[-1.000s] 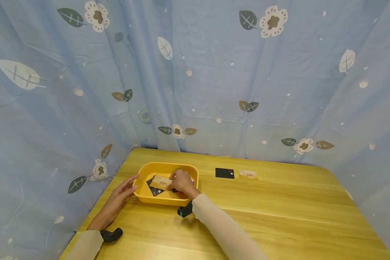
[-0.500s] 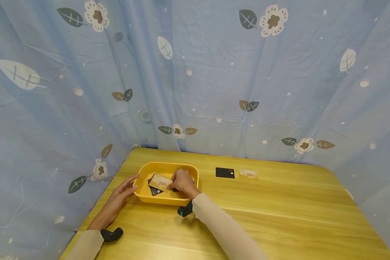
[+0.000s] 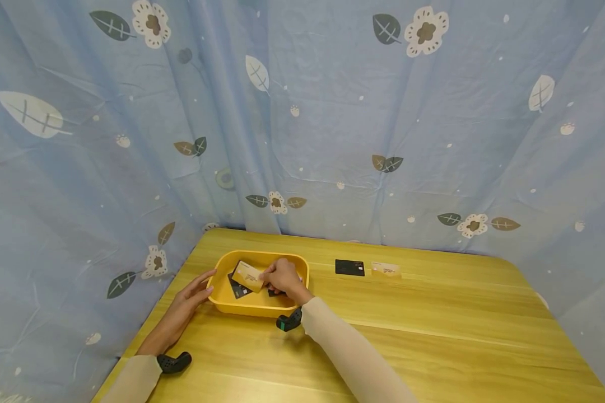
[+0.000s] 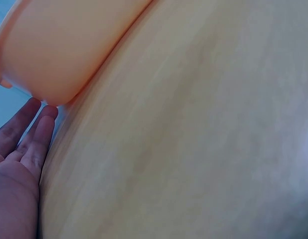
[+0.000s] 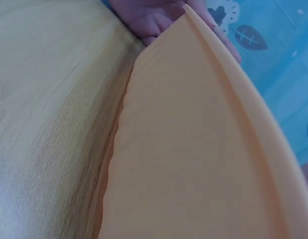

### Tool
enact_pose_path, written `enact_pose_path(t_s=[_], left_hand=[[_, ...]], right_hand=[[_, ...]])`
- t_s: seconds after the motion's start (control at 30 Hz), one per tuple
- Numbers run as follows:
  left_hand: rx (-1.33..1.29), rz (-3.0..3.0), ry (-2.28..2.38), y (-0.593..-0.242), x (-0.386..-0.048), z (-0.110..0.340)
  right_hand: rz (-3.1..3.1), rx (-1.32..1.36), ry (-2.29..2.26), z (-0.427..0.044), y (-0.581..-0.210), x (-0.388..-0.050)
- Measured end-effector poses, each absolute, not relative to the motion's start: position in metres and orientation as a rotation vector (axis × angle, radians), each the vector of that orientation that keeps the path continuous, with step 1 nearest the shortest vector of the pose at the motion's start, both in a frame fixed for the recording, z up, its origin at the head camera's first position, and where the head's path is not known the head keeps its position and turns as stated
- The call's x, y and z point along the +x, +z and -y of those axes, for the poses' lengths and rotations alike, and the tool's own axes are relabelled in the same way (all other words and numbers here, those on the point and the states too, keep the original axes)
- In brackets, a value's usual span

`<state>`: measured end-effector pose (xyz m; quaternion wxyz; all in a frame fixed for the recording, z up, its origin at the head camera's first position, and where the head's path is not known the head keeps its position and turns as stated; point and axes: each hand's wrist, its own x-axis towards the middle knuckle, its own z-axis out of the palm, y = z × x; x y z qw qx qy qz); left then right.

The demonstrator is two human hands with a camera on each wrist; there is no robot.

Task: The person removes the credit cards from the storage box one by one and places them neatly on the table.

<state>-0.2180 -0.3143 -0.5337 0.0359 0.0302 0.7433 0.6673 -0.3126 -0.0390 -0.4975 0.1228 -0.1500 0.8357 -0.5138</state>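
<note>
So, in the yellow tray (image 3: 249, 309): dark cards (image 3: 238, 289), gold card (image 3: 247, 276) in right hand (image 3: 284, 277).

Head view: gold card (image 3: 246, 275) covers part of the black card (image 3: 238, 289); right hand (image 3: 283, 276) hides most of a dark piece (image 3: 275, 293), can't tell what. Fine print on the black VIP card (image 3: 349, 267) is too small for us. Left wrist: yellow tray (image 3: 249, 309) and left hand (image 3: 185, 304) cut off. Right wrist: tray wall blocks our view of the cards inside.
</note>
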Motion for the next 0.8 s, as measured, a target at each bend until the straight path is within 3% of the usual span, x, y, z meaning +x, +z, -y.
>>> enact_pose_path(t_s=[0.8], left_hand=[[0.073,-2.315,2.007,-0.5319,-0.2168,0.3141]], right_hand=[[-2.482,-0.434,-1.642,0.0392,-0.4921,-0.3088]])
